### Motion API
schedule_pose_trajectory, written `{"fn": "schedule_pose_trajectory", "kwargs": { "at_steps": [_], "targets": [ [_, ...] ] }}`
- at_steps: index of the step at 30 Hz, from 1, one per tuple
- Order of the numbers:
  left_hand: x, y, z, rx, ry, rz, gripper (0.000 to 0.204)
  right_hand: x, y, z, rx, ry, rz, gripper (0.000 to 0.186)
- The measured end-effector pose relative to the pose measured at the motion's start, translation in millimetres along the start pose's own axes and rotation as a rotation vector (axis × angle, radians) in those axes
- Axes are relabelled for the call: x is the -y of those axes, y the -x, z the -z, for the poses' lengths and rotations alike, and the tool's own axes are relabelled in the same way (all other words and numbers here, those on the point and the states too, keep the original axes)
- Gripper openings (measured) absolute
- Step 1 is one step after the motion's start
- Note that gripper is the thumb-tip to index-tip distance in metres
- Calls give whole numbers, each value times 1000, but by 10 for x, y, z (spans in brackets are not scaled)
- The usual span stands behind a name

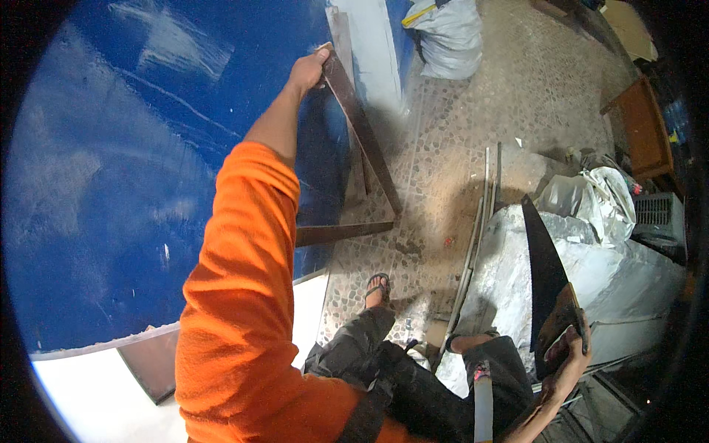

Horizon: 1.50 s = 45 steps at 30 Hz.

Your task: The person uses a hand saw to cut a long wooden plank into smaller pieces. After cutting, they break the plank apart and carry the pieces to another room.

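My left hand (pixel 310 71) grips the upper end of a long dark brown strip (pixel 358 125), which slants down beside a large blue panel (pixel 133 184). Its lower end sits near the end of another brown strip (pixel 343 230) lying crosswise at a lower height. A thinner strip and a pale board (pixel 373 40) show behind the held one. At the lower right, my right hand (pixel 567 353) is closed on the handle of a dark handsaw (pixel 546 273), its blade pointing away from me.
A pebble-patterned floor (pixel 432 136) runs between the panel and a white wrapped bundle (pixel 617 280). Long thin rods (pixel 465 273) lie along the bundle. A white sack (pixel 450 44) stands at the top; a wooden piece of furniture (pixel 639 125) and a grey crate (pixel 657 214) are at right.
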<state>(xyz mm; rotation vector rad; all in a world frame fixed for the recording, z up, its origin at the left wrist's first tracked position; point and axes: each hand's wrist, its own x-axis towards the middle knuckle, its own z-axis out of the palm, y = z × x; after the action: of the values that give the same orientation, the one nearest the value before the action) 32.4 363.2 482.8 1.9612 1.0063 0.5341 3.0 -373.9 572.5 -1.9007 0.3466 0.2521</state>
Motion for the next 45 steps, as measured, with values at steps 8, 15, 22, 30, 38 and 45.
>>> {"fn": "schedule_pose_trajectory", "kwargs": {
  "at_steps": [8,15,22,30,38,45],
  "targets": [
    [562,-27,138,-304,38,-58,63,160,107,-350,53,-14,8,49],
    [2173,2975,-1326,258,784,524,51,-108,-107,-147,19,12,34,49],
    [3597,4328,-579,-579,-182,712,83,-432,-160,-79,-54,99,-18,44],
    [1935,3304,-591,-267,429,218,56,27,99,-272,-46,14,90,48],
    [-314,2960,-2198,323,475,-92,46,251,283,-46,-262,-236,17,49],
    [95,3658,-4131,575,202,130,66,32,480,98,-451,-119,58,54]
  ]
}}
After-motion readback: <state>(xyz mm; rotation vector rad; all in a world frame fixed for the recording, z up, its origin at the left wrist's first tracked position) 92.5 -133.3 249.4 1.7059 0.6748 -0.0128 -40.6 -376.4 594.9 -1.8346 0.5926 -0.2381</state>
